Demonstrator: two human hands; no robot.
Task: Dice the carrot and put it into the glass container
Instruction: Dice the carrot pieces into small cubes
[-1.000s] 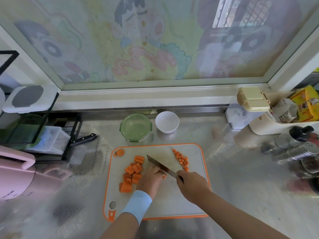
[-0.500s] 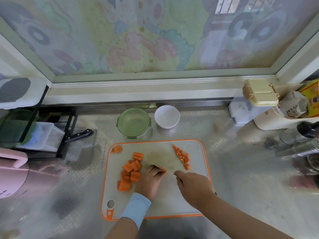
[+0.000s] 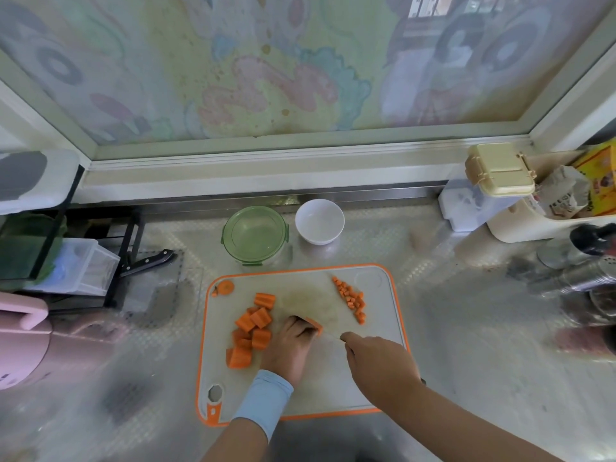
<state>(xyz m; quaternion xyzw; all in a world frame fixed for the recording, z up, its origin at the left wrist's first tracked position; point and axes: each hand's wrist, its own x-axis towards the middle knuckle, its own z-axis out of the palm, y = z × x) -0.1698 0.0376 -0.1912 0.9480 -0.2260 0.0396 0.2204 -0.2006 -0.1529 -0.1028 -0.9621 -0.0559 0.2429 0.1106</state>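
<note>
On the orange-rimmed white cutting board [image 3: 376, 388], my left hand [image 3: 290, 348] presses down on a carrot piece [image 3: 315, 324]. Just right of it, my right hand [image 3: 380, 365] grips a knife; only a thin edge of the blade [image 3: 331, 334] shows beside the carrot piece. Several larger carrot chunks [image 3: 251, 325] lie left of my left hand. A line of small carrot dice [image 3: 351, 298] sits at the board's upper right. A carrot end [image 3: 227, 287] rests in the upper left corner. The green-lidded glass container [image 3: 255, 233] stands behind the board, closed.
A white bowl [image 3: 319, 221] stands right of the container. A black-handled knife [image 3: 146, 261] lies under a black rack [image 3: 66, 248] at left. A pink appliance [image 3: 23, 341] is at far left. Boxes, packets and metal shakers [image 3: 576, 268] crowd the right side.
The knife blade has dropped from a raised slant to edge-on beside the carrot piece. My left hand stays on the carrot. The view has tilted slightly.
</note>
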